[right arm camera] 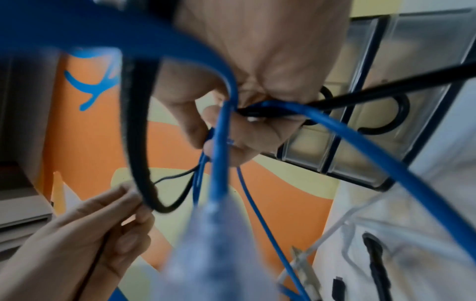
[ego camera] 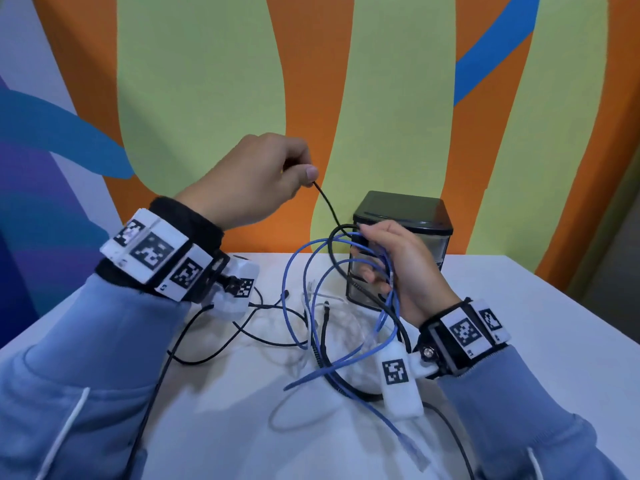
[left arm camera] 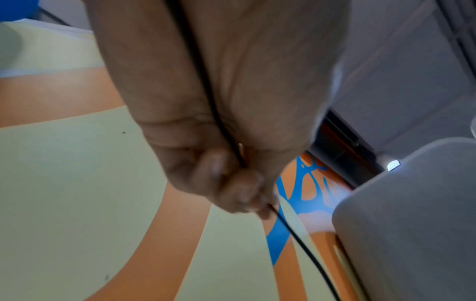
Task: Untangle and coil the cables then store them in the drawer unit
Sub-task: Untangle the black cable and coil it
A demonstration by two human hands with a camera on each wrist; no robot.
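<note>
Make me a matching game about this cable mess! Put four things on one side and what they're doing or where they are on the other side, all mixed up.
Things:
1. left hand
2. right hand
3. drawer unit
4. white cable

States or places:
A. lies on the table
B. grips a bunch of blue cable loops
C. pinches the thin black cable, raised above the table
D. stands at the back of the table, by the wall

Right pairs: 1-C, 2-B, 3-D, 4-A
</note>
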